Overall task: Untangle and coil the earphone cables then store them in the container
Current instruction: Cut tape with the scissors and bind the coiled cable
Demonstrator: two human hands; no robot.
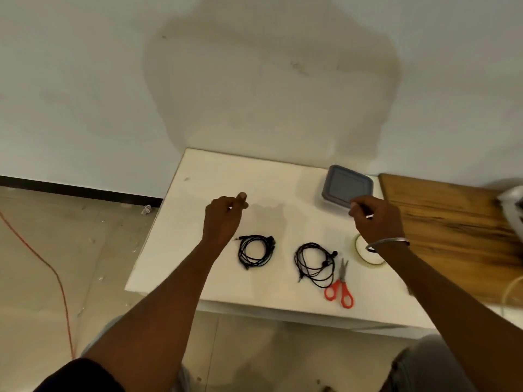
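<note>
Black earphone cables (pixel 256 251): likely light, limp, springy | pinch across whole coil | left hand (pixel 223 219), right hand (pixel 376 219): both curled, hold unclear

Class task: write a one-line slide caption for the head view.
Left hand and right hand hover above a white table bearing two coiled earphone cables, red scissors and a lidded container.

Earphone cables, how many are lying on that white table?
2. The left coil lies near the middle of the table; the right coil lies beside the red scissors. The closed container might hide more.
</note>
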